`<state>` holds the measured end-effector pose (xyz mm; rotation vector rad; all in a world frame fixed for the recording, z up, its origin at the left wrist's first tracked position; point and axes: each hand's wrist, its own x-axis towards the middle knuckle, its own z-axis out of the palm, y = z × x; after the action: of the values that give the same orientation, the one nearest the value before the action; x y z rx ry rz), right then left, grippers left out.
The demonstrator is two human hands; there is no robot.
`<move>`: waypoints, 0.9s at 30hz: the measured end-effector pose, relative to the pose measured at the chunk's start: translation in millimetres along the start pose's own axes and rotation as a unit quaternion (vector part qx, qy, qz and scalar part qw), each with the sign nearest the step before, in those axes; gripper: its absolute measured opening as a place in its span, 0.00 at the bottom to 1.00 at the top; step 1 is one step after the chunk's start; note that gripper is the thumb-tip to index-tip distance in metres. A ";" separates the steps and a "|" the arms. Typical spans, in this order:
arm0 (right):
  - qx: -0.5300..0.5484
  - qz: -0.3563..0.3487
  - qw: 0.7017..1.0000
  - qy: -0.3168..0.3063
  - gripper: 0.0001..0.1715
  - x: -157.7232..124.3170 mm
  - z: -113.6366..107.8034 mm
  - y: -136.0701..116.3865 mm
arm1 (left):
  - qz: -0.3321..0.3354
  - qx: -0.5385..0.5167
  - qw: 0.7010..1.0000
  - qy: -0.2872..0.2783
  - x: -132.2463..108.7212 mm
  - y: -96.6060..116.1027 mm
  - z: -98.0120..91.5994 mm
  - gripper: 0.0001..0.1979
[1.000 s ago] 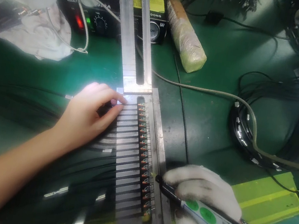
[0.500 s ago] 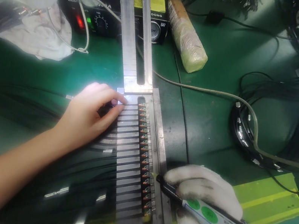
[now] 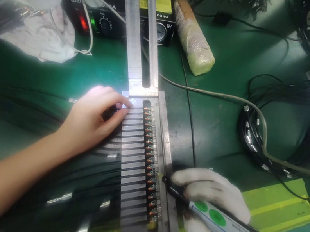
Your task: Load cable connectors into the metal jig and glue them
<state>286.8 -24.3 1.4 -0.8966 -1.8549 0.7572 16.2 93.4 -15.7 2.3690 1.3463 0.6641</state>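
A slotted metal fixture point(image 3: 134, 148) lies across the middle, with black cables point(image 3: 129, 177) in its slots. Stripped cable ends with small connectors point(image 3: 152, 159) line up along its right side. My bare left hand point(image 3: 95, 116) is at the fixture's far end, thumb and index finger pinched at a cable in the top slots; the fingertips partly cover it. My right hand point(image 3: 212, 197), in a white glove, grips a labelled dispensing syringe point(image 3: 231, 226) with green dots and a black nozzle end. The syringe's tip points at the connector row, past the middle; contact is unclear.
Behind stands a black dispenser controller point(image 3: 114, 22) with lit switches. A metal bar frame point(image 3: 129, 28) extends beyond the fixture. A wrapped block point(image 3: 196, 44), a coil of black cables point(image 3: 248, 135) and a yellow-green sheet point(image 3: 279, 208) lie to the right. A pale hose point(image 3: 220, 95) crosses the green table.
My right hand has shifted slightly away from me with the syringe, its tip moving up along the connector row. My left hand has stayed in place.
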 end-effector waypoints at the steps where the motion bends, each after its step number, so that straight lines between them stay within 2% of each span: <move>1: -0.003 -0.003 1.000 0.002 0.10 0.1 -0.9 -0.4 | 0.000 0.002 1.000 0.001 -0.4 -0.2 -0.2 0.08; 7: -0.017 -0.013 0.999 0.026 0.08 -3.7 -4.1 -9.5 | -0.007 0.013 1.000 -0.001 -1.0 -1.1 -1.0 0.08; 11: -0.025 0.001 1.000 0.005 0.07 -6.2 -1.3 -15.2 | -0.009 0.012 1.000 -0.002 0.5 0.5 -1.4 0.09; 27: -0.014 0.000 1.000 0.000 0.06 -3.5 2.4 -13.1 | -0.005 0.015 1.000 0.001 -0.2 0.5 -0.1 0.08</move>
<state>282.2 -34.7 9.2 -0.9147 -1.8684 0.7337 16.4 92.9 -15.5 2.3846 1.3761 0.6483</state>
